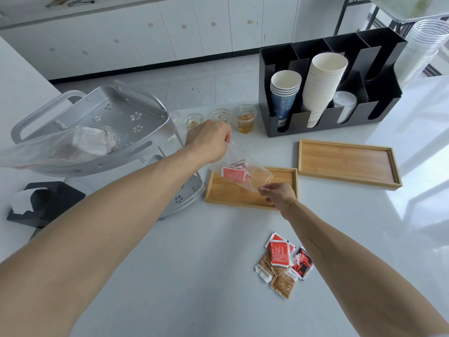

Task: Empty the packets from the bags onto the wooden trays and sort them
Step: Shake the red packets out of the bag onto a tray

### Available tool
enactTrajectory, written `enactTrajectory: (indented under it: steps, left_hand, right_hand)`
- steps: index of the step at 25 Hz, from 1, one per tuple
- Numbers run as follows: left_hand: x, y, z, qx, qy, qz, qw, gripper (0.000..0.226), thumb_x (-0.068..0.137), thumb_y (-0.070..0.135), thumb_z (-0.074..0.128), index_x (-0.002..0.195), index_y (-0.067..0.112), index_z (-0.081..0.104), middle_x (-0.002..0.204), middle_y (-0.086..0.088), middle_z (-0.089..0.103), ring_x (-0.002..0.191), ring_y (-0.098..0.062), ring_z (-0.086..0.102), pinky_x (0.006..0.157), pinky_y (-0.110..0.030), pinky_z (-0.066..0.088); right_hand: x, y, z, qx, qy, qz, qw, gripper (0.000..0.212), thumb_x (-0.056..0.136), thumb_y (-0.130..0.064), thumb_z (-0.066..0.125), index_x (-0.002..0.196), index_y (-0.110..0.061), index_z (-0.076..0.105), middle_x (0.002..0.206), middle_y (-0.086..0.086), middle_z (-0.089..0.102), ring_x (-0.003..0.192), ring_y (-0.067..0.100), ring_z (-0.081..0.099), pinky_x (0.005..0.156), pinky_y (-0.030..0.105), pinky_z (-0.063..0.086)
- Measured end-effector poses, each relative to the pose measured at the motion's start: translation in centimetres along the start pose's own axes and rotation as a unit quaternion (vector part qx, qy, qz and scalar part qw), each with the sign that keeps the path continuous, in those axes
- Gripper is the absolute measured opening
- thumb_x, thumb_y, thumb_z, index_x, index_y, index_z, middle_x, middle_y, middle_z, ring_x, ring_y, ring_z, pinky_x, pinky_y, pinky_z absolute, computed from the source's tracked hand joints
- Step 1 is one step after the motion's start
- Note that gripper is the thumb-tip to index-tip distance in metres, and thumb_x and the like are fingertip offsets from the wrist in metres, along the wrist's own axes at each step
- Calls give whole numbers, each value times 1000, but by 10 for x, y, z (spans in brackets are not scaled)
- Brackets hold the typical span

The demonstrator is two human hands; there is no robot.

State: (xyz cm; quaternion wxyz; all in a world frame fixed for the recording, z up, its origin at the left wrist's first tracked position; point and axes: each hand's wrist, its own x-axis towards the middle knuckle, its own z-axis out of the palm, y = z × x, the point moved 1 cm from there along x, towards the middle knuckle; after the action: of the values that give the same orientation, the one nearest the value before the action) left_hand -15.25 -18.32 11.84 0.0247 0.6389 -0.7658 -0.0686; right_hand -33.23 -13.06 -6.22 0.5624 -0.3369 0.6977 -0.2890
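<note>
A clear plastic bag (252, 175) with several red packets (233, 173) inside hangs tilted over the near wooden tray (226, 190). My left hand (209, 139) pinches the bag's upper corner. My right hand (279, 194) grips its lower edge above the tray. A second, larger wooden tray (347, 161) lies bare to the right. A loose pile of red, brown and black packets (284, 262) sits on the white table near my right forearm. Another clear bag (73, 147) with packets lies on the silver rack's top shelf.
A silver two-tier rack (102, 117) stands at the left. A black cup organiser (328, 93) with paper cups stands at the back right, several clear plastic cups (245, 117) beside it. A black napkin holder (41, 203) sits at the far left.
</note>
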Motion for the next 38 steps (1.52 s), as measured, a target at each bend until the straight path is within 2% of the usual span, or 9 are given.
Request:
enactTrajectory:
  steps: [9, 11, 19, 26, 31, 38]
  left_hand:
    - [1, -2, -10, -4, 10, -2, 1000, 16, 91, 13, 55, 97, 25, 64, 108, -3, 68, 102, -29, 62, 73, -35, 45]
    - [2, -1, -15, -4, 15, 0, 1000, 17, 91, 12, 55, 96, 26, 64, 107, -3, 68, 100, -29, 63, 71, -35, 44]
    - [1, -5, -37, -3, 44, 4, 999, 21, 89, 9, 54, 94, 27, 63, 105, -3, 69, 99, -29, 63, 68, -35, 41]
    - [-2, -4, -50, -12, 62, 0, 998, 22, 90, 8, 52, 95, 27, 63, 106, -3, 68, 99, -29, 62, 68, -35, 40]
    - [-8, -3, -53, -15, 75, 2, 997, 23, 90, 7, 51, 95, 27, 63, 104, -4, 67, 97, -29, 62, 68, -35, 41]
    - [-12, -5, -62, -17, 95, 3, 995, 25, 88, 3, 51, 92, 26, 61, 104, -4, 66, 96, -30, 61, 67, -35, 39]
  right_hand:
    - [-8, -7, 4, 20, -13, -13, 1000, 18, 89, -21, 69, 103, -9, 72, 93, 5, 67, 77, 16, 54, 51, 20, 38]
    - [-9, -11, 5, 22, -10, -21, 999, 20, 89, -21, 69, 103, -8, 72, 90, 5, 67, 72, 15, 52, 50, 21, 38]
    - [-16, -25, 10, 14, -10, -51, 999, 9, 89, -25, 69, 87, -16, 71, 87, 8, 67, 68, 16, 52, 51, 24, 36]
    - [-28, -37, 8, 19, -7, -64, 998, 19, 90, -26, 67, 98, -9, 71, 86, 1, 68, 67, 13, 54, 47, 18, 38]
    - [-33, -40, 4, 29, 3, -73, 997, 16, 91, -25, 66, 96, -10, 71, 94, 8, 70, 75, 17, 58, 53, 20, 41]
    - [-46, -50, 1, 25, 13, -82, 996, 19, 90, -27, 67, 97, -10, 72, 89, 5, 68, 67, 13, 55, 52, 23, 38]
